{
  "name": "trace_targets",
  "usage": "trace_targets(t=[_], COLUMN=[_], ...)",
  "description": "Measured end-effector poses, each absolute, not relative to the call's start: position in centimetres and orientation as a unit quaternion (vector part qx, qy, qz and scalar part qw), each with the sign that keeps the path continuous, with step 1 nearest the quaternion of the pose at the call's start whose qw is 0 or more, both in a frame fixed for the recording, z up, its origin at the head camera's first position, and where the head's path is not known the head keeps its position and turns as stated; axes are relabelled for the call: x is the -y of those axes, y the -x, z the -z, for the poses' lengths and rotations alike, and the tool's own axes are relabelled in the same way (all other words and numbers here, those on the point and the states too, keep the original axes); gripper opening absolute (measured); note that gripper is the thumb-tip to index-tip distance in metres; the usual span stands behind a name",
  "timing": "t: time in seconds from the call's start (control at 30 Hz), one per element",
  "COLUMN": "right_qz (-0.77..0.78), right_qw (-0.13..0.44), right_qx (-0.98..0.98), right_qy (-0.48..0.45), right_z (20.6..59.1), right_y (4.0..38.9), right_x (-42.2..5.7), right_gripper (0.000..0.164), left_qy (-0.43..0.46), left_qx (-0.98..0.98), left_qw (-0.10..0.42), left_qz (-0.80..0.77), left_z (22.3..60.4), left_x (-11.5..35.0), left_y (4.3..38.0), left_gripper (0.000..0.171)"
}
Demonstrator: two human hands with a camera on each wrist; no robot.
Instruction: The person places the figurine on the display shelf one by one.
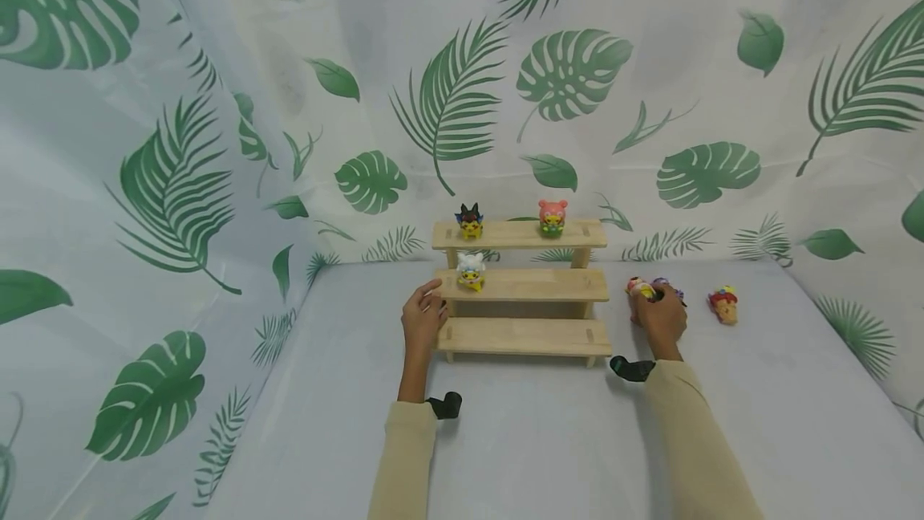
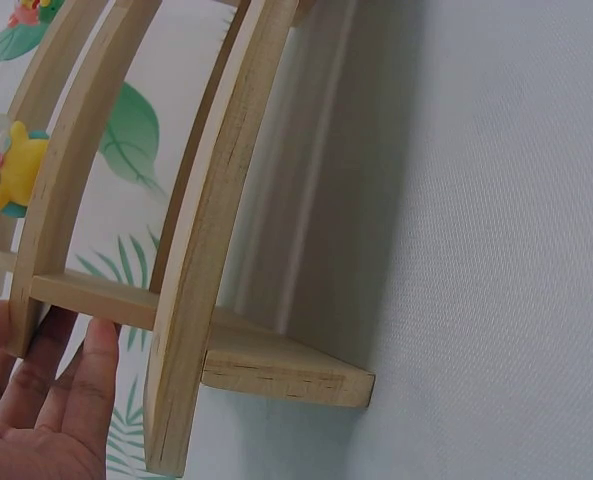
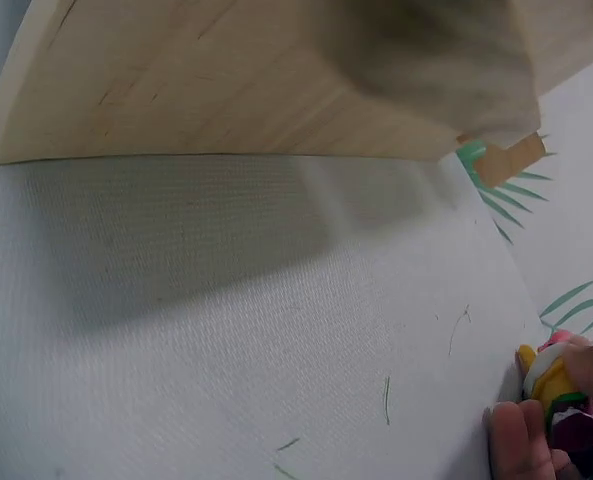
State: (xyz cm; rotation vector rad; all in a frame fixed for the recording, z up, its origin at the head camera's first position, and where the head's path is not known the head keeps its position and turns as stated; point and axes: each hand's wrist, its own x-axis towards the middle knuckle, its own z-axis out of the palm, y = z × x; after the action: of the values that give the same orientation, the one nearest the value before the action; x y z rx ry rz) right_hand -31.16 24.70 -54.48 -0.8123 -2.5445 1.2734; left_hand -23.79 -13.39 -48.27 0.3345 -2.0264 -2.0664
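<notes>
At the left end of a three-tier wooden display stand (image 1: 523, 286), my left hand (image 1: 422, 319) grips the middle tier's edge, its thumb on one side and fingers on the other in the left wrist view. Right of the stand, my right hand (image 1: 662, 318) pinches a yellow figurine (image 3: 553, 380) with pink and white on its head. Purple figures (image 1: 670, 287) sit close by, partly hidden by that hand. On the middle tier is a white-hooded figurine (image 1: 472, 271); the top tier bears a dark-eared figurine (image 1: 470, 222) and a pink-hooded figurine (image 1: 553, 219).
A red-topped figurine (image 1: 724, 305) lies on the white table (image 1: 534, 440), farther right. Behind the stand hangs a leaf-printed sheet (image 1: 289, 95), which also covers the left side. Black wrist cameras stick out inward from both forearms.
</notes>
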Motion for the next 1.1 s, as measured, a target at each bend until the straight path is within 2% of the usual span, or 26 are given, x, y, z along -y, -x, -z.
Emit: trace_targets(t=[0.2, 0.53, 0.77, 0.9, 1.1], right_qz=[-0.463, -0.44, -0.46, -0.557, -0.675], right_qw=[0.095, 0.061, 0.022, 0.004, -0.037], right_qx=[0.838, 0.86, 0.852, 0.792, 0.687], right_qy=[0.274, 0.249, 0.247, 0.25, 0.267], right_z=[54.1, 53.8, 53.9, 53.8, 53.7], right_y=[30.6, 29.2, 28.5, 28.2, 28.0], right_x=[-24.8, -24.9, -25.4, -25.7, -26.3], right_gripper=[0.054, 0.055, 0.062, 0.057, 0.039], left_qy=[-0.122, -0.132, -0.135, -0.138, -0.134], left_qx=[0.683, 0.683, 0.686, 0.687, 0.69], left_qw=[0.121, 0.135, 0.128, 0.125, 0.131], left_qz=[0.709, 0.705, 0.703, 0.702, 0.7], left_z=[50.5, 50.6, 50.6, 50.6, 50.5], left_x=[13.5, 13.4, 13.3, 13.3, 13.3], left_y=[25.2, 25.1, 25.0, 24.9, 24.9], left_gripper=[0.03, 0.025, 0.026, 0.026, 0.025])
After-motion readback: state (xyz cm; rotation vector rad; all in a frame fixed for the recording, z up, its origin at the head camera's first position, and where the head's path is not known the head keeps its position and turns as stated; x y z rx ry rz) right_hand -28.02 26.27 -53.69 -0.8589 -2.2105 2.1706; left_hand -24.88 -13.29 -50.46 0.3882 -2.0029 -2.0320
